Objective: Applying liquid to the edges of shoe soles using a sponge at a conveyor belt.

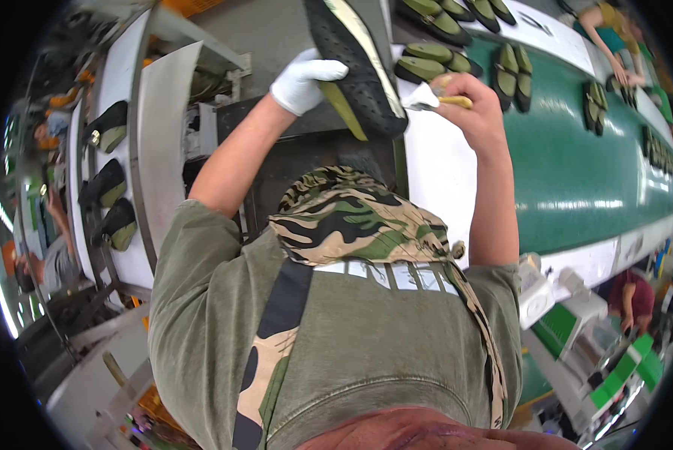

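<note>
A black-soled shoe (pixel 370 94) with a pale strip along its sole is held up over the work station, and an olive flap hangs from its side. My left hand (pixel 306 79), in a white glove, grips it with the thumb across the sole. My bare right hand (pixel 475 109) is closed round a small tool (pixel 456 101) with a yellowish handle. A white piece (pixel 421 97) sits between that hand and the shoe's edge; whether it is the tool's head or a cloth, I cannot tell. The white piece is close to the sole's lower end.
On my right runs a green conveyor belt (pixel 576 180) bearing several olive and black shoes (pixel 511 75). A white rack (pixel 130 259) at left holds more shoes (pixel 115 184). Other people work at far right and far left. Machine boxes (pixel 557 326) stand at lower right.
</note>
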A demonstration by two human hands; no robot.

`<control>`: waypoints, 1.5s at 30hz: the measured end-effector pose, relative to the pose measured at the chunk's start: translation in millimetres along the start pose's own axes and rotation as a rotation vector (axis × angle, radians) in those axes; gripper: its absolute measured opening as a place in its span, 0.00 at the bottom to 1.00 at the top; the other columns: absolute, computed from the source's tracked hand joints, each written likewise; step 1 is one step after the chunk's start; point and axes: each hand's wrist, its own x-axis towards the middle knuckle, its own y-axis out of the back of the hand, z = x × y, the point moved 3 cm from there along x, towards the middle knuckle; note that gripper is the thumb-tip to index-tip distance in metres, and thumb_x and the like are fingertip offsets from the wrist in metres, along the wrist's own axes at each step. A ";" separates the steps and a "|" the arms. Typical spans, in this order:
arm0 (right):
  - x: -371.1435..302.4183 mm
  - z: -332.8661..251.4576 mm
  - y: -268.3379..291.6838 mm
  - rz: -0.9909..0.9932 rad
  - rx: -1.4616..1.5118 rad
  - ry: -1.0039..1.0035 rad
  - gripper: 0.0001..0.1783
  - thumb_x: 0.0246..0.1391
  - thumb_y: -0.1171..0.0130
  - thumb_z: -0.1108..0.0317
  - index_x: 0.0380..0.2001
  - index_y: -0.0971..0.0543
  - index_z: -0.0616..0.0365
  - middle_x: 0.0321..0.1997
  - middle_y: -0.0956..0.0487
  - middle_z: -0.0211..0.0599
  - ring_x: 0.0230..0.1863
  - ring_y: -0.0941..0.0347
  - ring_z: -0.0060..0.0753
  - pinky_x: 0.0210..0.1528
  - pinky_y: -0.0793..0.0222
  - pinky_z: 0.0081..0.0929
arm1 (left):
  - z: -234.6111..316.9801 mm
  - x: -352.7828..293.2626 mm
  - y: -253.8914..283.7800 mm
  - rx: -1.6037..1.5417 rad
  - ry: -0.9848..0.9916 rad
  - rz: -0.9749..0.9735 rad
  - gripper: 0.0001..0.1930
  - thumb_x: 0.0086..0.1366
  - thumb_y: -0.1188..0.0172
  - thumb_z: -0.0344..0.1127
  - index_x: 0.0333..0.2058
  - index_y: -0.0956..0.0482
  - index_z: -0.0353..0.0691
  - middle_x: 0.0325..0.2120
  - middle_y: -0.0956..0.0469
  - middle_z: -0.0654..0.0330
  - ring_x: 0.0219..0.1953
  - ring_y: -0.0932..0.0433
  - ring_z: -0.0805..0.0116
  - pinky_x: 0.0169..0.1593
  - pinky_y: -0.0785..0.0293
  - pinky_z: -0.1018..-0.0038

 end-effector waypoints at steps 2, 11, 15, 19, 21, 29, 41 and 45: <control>-1.7 -2.1 -6.5 0.030 -0.156 -0.026 0.12 0.40 0.33 0.76 0.28 0.26 0.60 0.37 0.21 0.32 0.38 0.29 0.22 0.42 0.33 0.21 | 2.3 0.9 5.4 -0.006 -0.037 -0.039 0.35 0.53 0.39 0.36 0.59 0.34 0.24 0.57 0.28 0.41 0.58 0.27 0.48 0.64 0.34 0.56; 41.1 -1.0 -45.7 -0.096 0.270 0.089 0.12 0.43 0.34 0.81 0.28 0.28 0.61 0.42 0.24 0.38 0.45 0.29 0.29 0.48 0.35 0.24 | 42.6 -34.2 28.1 0.064 -0.036 0.177 0.27 0.49 0.36 0.28 0.51 0.25 0.28 0.45 0.20 0.53 0.47 0.21 0.62 0.55 0.28 0.67; 59.3 4.2 -56.0 0.047 0.473 0.097 0.11 0.47 0.38 0.85 0.31 0.28 0.60 0.45 0.24 0.42 0.47 0.28 0.29 0.53 0.34 0.26 | 114.2 -64.9 37.6 0.210 -0.107 0.371 0.26 0.50 0.35 0.29 0.50 0.24 0.29 0.43 0.19 0.53 0.46 0.20 0.62 0.54 0.27 0.66; 44.5 27.3 -32.0 0.130 0.492 0.064 0.10 0.53 0.39 0.81 0.35 0.29 0.60 0.44 0.25 0.38 0.44 0.27 0.27 0.50 0.30 0.25 | 232.4 -104.7 76.0 0.407 -0.390 0.661 0.17 0.58 0.35 0.37 0.44 0.20 0.35 0.39 0.18 0.57 0.42 0.19 0.62 0.53 0.25 0.64; 26.3 40.5 -13.3 0.229 0.498 0.037 0.10 0.53 0.39 0.81 0.35 0.28 0.60 0.42 0.25 0.36 0.41 0.27 0.26 0.48 0.29 0.24 | 291.9 -133.1 138.1 0.236 -0.398 0.861 0.15 0.60 0.36 0.38 0.44 0.20 0.37 0.39 0.17 0.57 0.43 0.19 0.61 0.54 0.25 0.61; -63.7 51.9 59.8 0.704 0.341 -0.091 0.11 0.47 0.35 0.81 0.33 0.25 0.61 0.34 0.26 0.27 0.36 0.29 0.20 0.40 0.33 0.18 | 347.8 -231.7 306.5 0.588 -0.128 0.873 0.16 0.70 0.46 0.38 0.50 0.21 0.35 0.47 0.21 0.46 0.46 0.19 0.52 0.52 0.22 0.57; -182.2 50.7 112.8 0.963 0.537 0.049 0.10 0.49 0.34 0.79 0.31 0.26 0.59 0.36 0.23 0.33 0.34 0.28 0.22 0.40 0.30 0.19 | 218.4 79.9 214.2 1.802 -0.173 0.560 0.30 0.56 0.33 0.41 0.59 0.27 0.44 0.54 0.24 0.53 0.55 0.25 0.60 0.58 0.31 0.69; -206.3 53.5 120.1 1.116 0.503 -0.004 0.10 0.48 0.34 0.80 0.31 0.26 0.58 0.36 0.24 0.32 0.35 0.29 0.21 0.41 0.31 0.20 | -22.8 264.4 27.5 1.890 -0.059 -0.244 0.30 0.52 0.30 0.41 0.55 0.25 0.48 0.54 0.25 0.55 0.57 0.26 0.58 0.61 0.31 0.68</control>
